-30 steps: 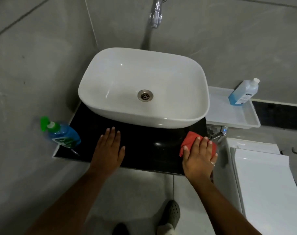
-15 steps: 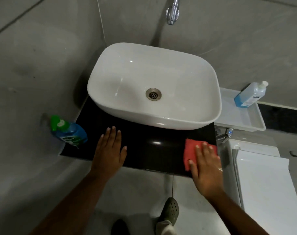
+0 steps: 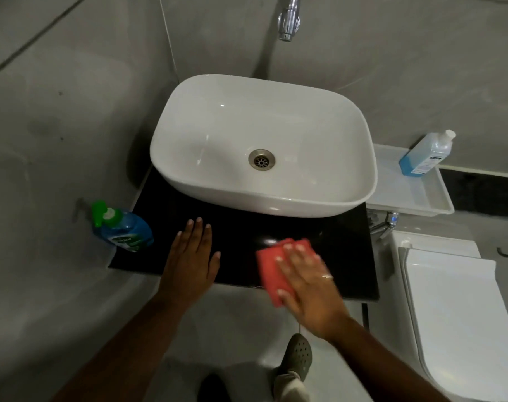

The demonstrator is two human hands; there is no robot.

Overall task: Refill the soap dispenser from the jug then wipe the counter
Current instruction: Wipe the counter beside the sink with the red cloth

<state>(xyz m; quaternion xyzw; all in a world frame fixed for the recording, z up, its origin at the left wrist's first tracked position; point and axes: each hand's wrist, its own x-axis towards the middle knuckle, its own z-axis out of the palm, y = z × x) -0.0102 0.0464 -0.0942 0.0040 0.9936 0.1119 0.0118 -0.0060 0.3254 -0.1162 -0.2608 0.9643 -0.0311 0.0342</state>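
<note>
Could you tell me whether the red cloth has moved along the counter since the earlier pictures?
Yes. The red cloth under the right hand slid leftward from the counter's right edge toward the middle.

Partly legible white lettering, apparently "Dettol", on the green label of the blue soap dispenser (image 3: 122,227) with the green pump at the left end of the black counter (image 3: 342,256); last letters clearest, the rest blurred. Small dark print on the white label of the clear bottle of blue liquid (image 3: 425,155) standing in the white tray (image 3: 421,204) to the right of the basin, far too small to read. No other text, number or sign legible anywhere.
</note>
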